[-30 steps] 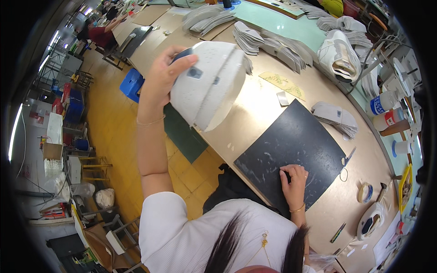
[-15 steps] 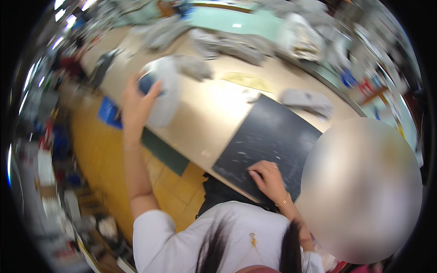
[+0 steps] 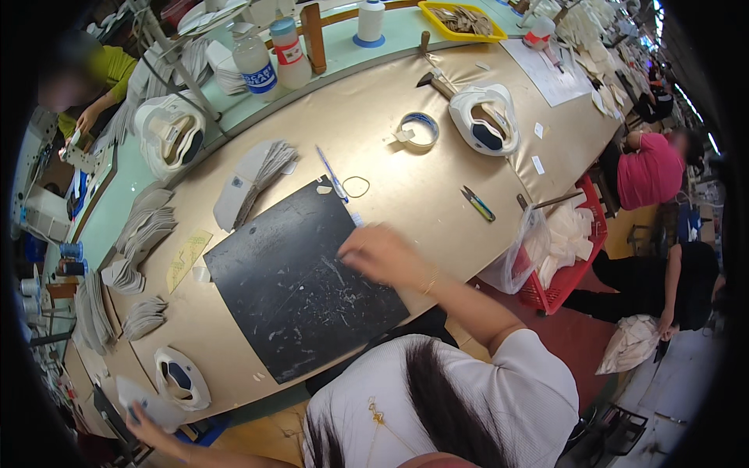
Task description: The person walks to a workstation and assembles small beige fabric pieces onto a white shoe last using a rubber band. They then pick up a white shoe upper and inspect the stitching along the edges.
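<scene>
Gold-topped bench (image 3: 437, 203), black mat (image 3: 289, 257) on it. Left hand (image 3: 152, 430), blurred, seemed to pinch a pale piece (image 3: 147, 402) at the bench's left end, just beside a white shoe upper (image 3: 200, 384). Right hand (image 3: 378, 256) loosely curled over the mat; couldn't tell if it pinched anything. Step looked like one-handed handling; next move called for clearing that upper.

A blurred white piece (image 3: 154, 403) slants in the left hand (image 3: 150, 434)

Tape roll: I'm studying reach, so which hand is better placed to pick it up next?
Probably the right hand: it is nearer the tape roll and appears empty. The left hand is farther off, holding a pale piece.
</scene>
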The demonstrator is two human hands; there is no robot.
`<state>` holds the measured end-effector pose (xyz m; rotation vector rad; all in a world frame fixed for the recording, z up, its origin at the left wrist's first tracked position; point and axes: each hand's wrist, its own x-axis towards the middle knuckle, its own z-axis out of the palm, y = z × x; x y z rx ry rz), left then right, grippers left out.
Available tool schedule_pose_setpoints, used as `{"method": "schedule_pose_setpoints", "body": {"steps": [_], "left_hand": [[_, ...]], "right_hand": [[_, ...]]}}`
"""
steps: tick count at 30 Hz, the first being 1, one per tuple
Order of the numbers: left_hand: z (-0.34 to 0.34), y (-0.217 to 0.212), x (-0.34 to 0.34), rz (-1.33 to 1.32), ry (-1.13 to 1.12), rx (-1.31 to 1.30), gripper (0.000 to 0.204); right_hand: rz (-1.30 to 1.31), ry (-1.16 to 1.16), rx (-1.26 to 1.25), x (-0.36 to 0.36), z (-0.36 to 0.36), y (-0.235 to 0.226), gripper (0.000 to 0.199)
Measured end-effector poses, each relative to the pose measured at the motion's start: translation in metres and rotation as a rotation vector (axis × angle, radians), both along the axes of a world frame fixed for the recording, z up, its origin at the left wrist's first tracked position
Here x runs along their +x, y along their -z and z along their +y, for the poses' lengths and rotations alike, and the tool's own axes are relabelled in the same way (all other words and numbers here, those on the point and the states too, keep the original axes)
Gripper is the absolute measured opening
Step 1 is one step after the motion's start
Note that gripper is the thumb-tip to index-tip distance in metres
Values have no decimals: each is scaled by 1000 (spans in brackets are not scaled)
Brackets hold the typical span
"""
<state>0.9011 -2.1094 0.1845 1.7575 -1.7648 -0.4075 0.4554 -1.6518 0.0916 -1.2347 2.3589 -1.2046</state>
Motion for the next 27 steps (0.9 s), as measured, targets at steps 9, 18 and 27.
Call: {"method": "schedule_pose_setpoints", "body": {"steps": [9,18,27], "left_hand": [[143,-48,-123,606,467,-207,65],[176,-28,-206,1593,801,284,63],[166,-48,-205,1970,752,391,62]], "right_hand": [[154,850,688,-69,148,27,32],[81,897,450,-65,151,28,22],[-111,931,220,-61,151,3,17]]}}
